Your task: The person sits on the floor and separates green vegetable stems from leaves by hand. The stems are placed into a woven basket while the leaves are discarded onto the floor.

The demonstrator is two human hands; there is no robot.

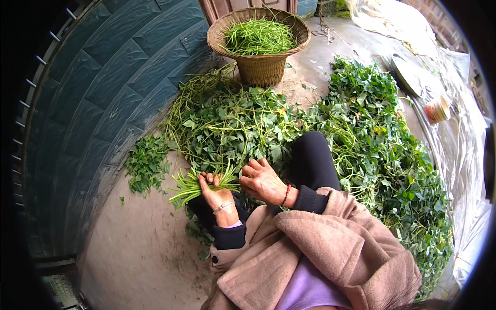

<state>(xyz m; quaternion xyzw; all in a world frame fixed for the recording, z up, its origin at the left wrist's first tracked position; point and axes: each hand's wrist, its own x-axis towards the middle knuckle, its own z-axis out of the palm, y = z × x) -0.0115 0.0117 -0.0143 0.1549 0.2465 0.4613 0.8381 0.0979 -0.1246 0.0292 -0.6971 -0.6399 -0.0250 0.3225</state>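
Observation:
My left hand [219, 195], palm up with a bracelet at the wrist, holds a bundle of green leaf stems [190, 188]. The stems stick out on both sides of its curled fingers. Just right of it, my right hand [263, 181] has its fingers bent at the stems' right ends; whether it pinches a stem cannot be told. Beyond both hands lies a heap of leafy green vines [232, 124]. A wicker basket [261, 69] with a flared rim stands behind the heap, filled with cut green stems [259, 37].
A long pile of leafy vines [387, 155] runs down the right side. A small leaf pile [146, 162] lies by the tiled wall [112, 77] at the left. Plastic sheeting [461, 155], a round metal lid or pan [409, 75] and a tub [437, 110] are at the far right.

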